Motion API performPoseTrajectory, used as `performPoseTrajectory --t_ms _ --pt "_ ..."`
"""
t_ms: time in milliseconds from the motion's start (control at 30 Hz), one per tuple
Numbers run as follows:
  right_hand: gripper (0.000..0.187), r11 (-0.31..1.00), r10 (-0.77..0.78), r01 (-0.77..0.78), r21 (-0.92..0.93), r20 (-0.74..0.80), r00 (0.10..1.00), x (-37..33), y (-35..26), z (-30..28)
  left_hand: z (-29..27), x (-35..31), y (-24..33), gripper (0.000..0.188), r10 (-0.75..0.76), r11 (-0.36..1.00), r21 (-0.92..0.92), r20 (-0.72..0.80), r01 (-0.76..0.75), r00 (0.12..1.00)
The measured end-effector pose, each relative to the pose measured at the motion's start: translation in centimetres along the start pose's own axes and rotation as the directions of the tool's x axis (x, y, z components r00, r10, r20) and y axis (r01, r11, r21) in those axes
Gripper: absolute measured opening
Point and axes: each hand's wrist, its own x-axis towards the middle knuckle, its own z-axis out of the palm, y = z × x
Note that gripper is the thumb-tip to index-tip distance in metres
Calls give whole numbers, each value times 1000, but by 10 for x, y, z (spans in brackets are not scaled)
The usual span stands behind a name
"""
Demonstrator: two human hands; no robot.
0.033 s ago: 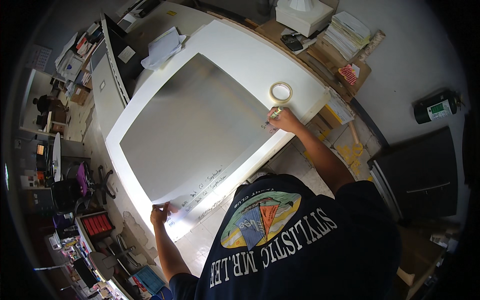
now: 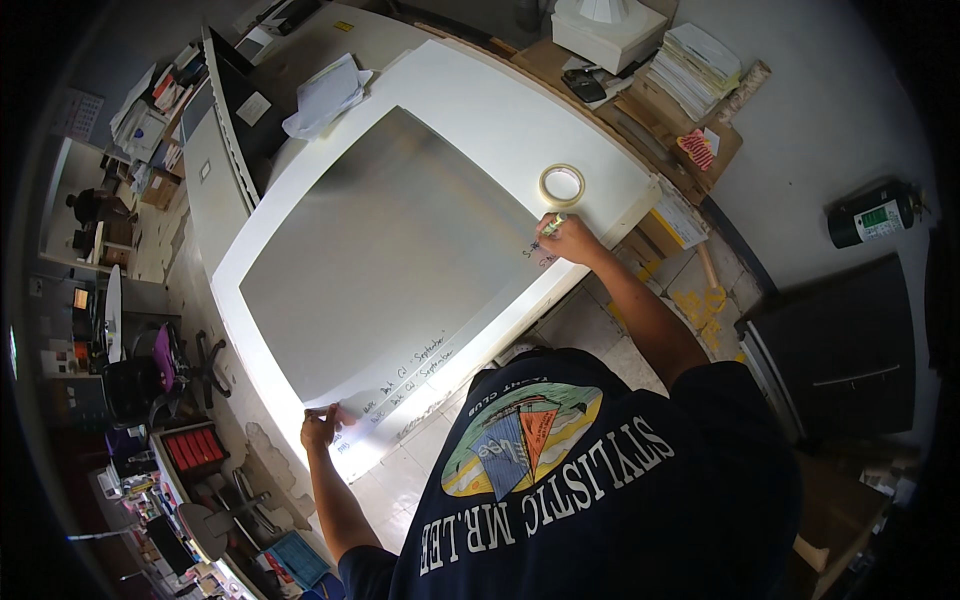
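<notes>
A large grey translucent film sheet (image 2: 370, 260) lies over a bright white lit table top (image 2: 470, 90), with handwriting along its near edge. My left hand (image 2: 319, 428) pinches the sheet at its near left corner. At the near right corner, my right hand (image 2: 568, 240) is closed on the sheet's edge, beside more handwriting. A small pale green bit shows at the right fingertips; its kind cannot be made out. Just beyond the right hand lies a roll of masking tape (image 2: 545, 194), flat on the table top.
Crumpled clear plastic (image 2: 328, 97) lies at the table's far left. Cardboard and a stack of papers (image 2: 693, 68) are beyond the far right edge. A fire extinguisher (image 2: 872, 213) and a dark cabinet (image 2: 840, 345) stand right. An office chair (image 2: 150, 375) is at left.
</notes>
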Motion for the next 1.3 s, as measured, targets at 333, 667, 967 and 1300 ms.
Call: performPoseTrajectory --t_ms 333,667,967,1300 --pt "17 999 10 -10 -34 -7 1000 0 0 -2 7 9 -9 94 32 996 79 2 -32 999" --pt "13 991 43 -39 127 -31 999 0 19 -6 7 9 -7 88 -1 997 75 27 -1 1000" --pt "8 852 282 -131 507 -234 930 -22 21 -18 -11 -16 59 72 -20 924 -346 -467 -162 884" --pt "15 786 -80 -152 599 343 936 -48 -154 73 -77 -146 292 92 621 35 -912 -301 -409 724"
